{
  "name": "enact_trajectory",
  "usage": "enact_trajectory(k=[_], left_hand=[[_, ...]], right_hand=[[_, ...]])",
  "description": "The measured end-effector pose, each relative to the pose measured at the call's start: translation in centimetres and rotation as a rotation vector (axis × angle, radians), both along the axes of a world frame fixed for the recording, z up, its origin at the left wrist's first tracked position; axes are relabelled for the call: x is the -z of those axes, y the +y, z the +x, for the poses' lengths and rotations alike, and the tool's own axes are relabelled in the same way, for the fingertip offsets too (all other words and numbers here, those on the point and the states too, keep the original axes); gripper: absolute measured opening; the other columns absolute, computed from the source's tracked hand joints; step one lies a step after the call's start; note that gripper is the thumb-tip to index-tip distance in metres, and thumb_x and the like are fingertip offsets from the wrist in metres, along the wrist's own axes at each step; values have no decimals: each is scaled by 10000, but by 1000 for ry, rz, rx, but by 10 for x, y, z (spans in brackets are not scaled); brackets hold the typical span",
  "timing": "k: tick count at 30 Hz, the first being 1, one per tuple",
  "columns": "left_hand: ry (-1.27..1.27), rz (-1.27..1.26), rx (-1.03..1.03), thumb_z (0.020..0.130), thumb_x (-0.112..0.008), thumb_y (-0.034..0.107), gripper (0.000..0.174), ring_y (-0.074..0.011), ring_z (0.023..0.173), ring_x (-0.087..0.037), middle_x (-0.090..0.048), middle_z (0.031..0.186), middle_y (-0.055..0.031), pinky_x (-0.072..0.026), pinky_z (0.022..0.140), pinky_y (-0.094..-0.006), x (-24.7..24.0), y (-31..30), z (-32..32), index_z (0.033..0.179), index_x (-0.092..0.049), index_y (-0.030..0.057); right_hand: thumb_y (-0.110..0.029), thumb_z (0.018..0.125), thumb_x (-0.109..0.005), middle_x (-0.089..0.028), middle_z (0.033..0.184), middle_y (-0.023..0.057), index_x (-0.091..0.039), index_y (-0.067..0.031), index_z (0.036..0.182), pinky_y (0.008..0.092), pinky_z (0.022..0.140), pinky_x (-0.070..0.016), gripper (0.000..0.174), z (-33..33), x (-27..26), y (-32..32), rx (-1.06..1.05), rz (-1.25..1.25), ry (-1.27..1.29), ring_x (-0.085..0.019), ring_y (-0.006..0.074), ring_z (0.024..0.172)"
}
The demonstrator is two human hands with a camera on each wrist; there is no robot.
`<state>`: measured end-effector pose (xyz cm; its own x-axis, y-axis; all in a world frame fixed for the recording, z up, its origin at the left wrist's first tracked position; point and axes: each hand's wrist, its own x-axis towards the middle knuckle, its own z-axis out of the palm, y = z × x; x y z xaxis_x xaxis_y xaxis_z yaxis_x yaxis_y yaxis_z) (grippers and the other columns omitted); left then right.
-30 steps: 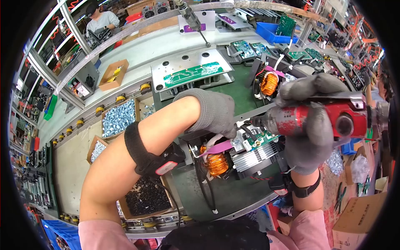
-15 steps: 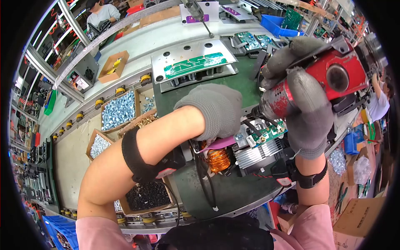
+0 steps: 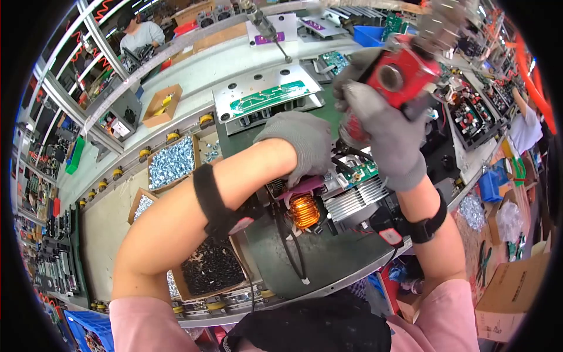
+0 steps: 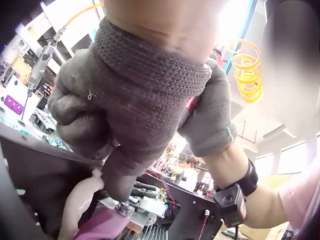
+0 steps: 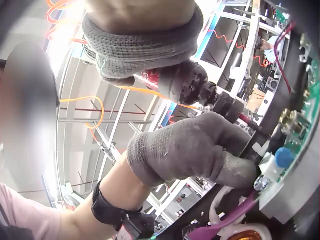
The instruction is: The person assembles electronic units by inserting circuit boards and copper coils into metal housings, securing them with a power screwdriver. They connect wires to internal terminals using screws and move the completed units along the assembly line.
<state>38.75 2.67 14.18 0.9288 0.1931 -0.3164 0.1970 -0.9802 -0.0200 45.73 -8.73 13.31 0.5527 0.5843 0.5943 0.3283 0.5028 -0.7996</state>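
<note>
Two gloved hands are at work over one electronics unit, which lies on a green work surface (image 3: pixel 272 267). The right hand (image 3: pixel 387 132) has its fingers wrapped round one red power driver (image 3: pixel 402 73), its nose tipped down towards the unit; whether the bit touches anything cannot be told. The left hand (image 3: pixel 302 141) is at the unit's far left edge, fingers bent in and thumb down beside one bolt (image 4: pixel 125 208) at the end of one purple sleeve (image 3: pixel 302 189) — whether it pinches anything is hidden.

On the near unit show one copper coil (image 3: pixel 305 210), one silver finned heat sink (image 3: pixel 358 201) and one green circuit board (image 3: pixel 366 172). Just beyond the left hand is one pale metal plate (image 3: pixel 240 95) with one long green board (image 3: pixel 270 97) on it and four dark round spots near its edges.

To the left, three cardboard boxes (image 3: pixel 240 258) hold bluish silver screws (image 3: pixel 172 164), smaller silver pieces (image 3: pixel 142 205) and black pieces (image 3: pixel 211 267); a fourth box (image 3: pixel 157 121), farther off, holds yellow parts. One screwdriver (image 3: pixel 267 28) hangs above the bench. Each forearm wears one black strap (image 3: pixel 209 196) — two in all.
</note>
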Motion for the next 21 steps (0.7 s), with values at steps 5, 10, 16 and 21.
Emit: enact_trajectory(k=[5, 10, 16, 21], left_hand=[[62, 38, 42, 692, -688, 349, 373, -314, 796, -679, -697, 910, -182, -541, 726, -417, 5, 4, 2, 928, -736, 64], [86, -250, 5, 778, -652, 363, 472, -270, 852, -654, -674, 988, -134, -519, 730, -378, -7, 31, 10, 1141, -641, 60], [-222, -1664, -99, 934, -464, 42, 320, -200, 800, -627, -623, 982, -176, -524, 635, -265, -22, 3, 66, 1223, -503, -91], [-203, -1596, -212, 940, -586, 186, 239, -123, 660, -641, -646, 868, -109, -492, 474, -208, -35, -43, 126, 1081, -574, -7]], right_hand=[[-55, 824, -614, -631, 961, 91, -580, 5, 1104, 304, 728, -511, 288, -7, -24, -16, -15, 170, -52, -615, 161, 842], [-169, 858, -532, -599, 997, 158, -506, 13, 1265, 394, 776, -492, 447, 8, -65, -85, 9, 370, -418, -595, 262, 892], [-226, 888, -513, -586, 986, 146, -499, 26, 1262, 430, 785, -482, 451, 42, -76, -132, 236, 463, -339, -576, 287, 901], [-277, 850, -615, -580, 967, 99, -539, -32, 1217, 386, 731, -468, 448, 90, -73, -139, 379, 554, -371, -550, 240, 842]])
